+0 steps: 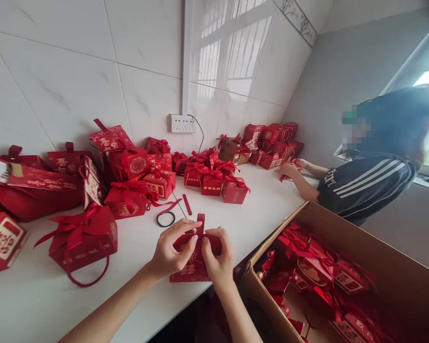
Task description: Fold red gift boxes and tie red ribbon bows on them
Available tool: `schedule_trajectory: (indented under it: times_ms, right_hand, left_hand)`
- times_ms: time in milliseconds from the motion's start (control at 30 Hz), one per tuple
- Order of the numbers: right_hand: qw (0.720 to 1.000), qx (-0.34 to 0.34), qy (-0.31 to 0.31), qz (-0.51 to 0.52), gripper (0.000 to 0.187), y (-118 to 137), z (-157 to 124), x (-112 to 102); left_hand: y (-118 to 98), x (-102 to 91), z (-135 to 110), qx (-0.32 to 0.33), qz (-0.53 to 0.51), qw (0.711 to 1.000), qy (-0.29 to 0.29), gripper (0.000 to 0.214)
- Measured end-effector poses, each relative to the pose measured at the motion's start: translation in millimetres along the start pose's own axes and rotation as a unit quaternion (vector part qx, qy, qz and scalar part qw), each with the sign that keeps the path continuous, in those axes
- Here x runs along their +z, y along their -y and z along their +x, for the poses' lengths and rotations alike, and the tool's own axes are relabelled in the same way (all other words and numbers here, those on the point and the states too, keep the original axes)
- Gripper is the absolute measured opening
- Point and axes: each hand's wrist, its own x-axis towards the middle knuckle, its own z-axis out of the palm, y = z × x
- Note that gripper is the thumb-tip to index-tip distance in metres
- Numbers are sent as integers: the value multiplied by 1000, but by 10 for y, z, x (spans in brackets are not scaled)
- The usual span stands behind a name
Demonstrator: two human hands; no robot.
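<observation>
Both my hands meet at the top of a red gift box (190,272) printed with pale characters, close to the table's front edge. My left hand (172,247) pinches the box's top edge on the left, thumb and forefinger together. On the right, my right hand (217,255) grips the same top edge with its thumb and finger. A red ribbon loop (200,223) sticks up between the fingertips. Beyond the hands lie a black ring (165,219), a loose red ribbon (170,206) and a small red strip (187,204). My fingers partly cover the box's upper part.
Red gift boxes with bows, such as one box (84,236), crowd the white table (136,305) at the left and back. At right, a cardboard carton (346,233) holds several more. Another person (364,186) works at the far end. A power strip (182,124) hangs on the wall.
</observation>
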Motion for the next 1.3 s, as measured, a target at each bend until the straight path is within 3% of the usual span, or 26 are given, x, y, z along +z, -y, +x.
schedule_trajectory:
  times_ms: [200, 333, 500, 600, 700, 1000, 1100, 1200, 1300]
  right_hand:
    - [999, -23, -42, -17, 9, -41, -4, 94]
    - [997, -30, -53, -50, 14, -186, -54, 146]
    - [994, -47, -99, -26, 18, -258, -76, 170]
    - [993, -64, -92, -27, 14, -166, -44, 119]
    - [995, -40, -79, -40, 9, -73, -21, 50]
    - [999, 26, -35, -18, 8, -33, 3, 30]
    - [998, 49, -30, 1, 16, -27, 12, 34]
    - [995, 89, -9, 48, 29, -49, -41, -5]
    - [993, 101, 41, 54, 31, -100, -148, -110]
  left_hand:
    - [138, -19, -94, -19, 43, 999, -5, 24]
    - [251, 44, -172, -43, 14, 998, -52, 25]
    - [216, 36, -134, -4, 22, 999, -32, 26]
    - [145, 3, -68, 26, 31, 999, -19, 28]
    - [76, -2, -29, 49, 23, 999, -11, 27]
    - [66, 25, -61, -5, -4, 1000, 1, 27]
    - [62, 43, -85, -63, -37, 997, 4, 28]
    - [74, 36, -170, -164, -113, 980, 9, 47]
    - [170, -33, -356, -258, -194, 943, 75, 70]
